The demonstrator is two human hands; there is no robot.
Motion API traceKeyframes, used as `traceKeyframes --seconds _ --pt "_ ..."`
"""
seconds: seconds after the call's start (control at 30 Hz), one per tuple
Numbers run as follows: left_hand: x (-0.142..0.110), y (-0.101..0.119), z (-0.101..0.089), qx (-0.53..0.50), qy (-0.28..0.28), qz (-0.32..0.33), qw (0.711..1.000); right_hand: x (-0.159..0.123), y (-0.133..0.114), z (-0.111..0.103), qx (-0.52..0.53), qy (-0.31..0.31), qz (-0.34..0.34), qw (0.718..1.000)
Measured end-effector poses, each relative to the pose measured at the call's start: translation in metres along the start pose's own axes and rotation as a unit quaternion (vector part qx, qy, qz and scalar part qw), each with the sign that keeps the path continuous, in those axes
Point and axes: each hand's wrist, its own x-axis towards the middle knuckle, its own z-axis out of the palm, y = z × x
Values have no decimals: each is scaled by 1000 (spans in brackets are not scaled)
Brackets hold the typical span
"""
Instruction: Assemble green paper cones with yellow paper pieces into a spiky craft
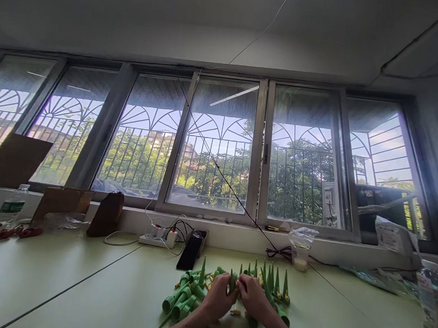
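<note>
Head view looks along a pale green desk (67,273) toward a long row of barred windows (220,144). At the far left edge of the desk stands a water bottle (13,205), with some red pieces (18,232) lying beside it. Next come brown cardboard sheets (63,200) leaning at the window sill and a dark brown bag (106,214). More to the right, near the far edge, lies a white power strip (157,238) with cables, and just beside it a black phone (190,251) leans. In the middle of the near edge is a heap of green cone pieces (181,300); some lie flat, others stand upright with the tip up. The left hand (218,297) and the right hand (252,295) meet over this heap, touching each other. Both grips are closed narrow on one green cone (231,282), which stands upright between the fingers. A small yellow part (235,312) lies on the desk under the hands. Farther right, near the far edge, stands a clear plastic bag (301,248), and at the right edge a plastic bottle (431,296).
</note>
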Motion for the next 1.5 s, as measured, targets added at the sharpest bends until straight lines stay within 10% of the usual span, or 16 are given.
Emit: traceKeyframes --seconds 1.5 --pt "-1 -10 8 35 -22 2 999 -3 3 1 -20 -24 -14 999"
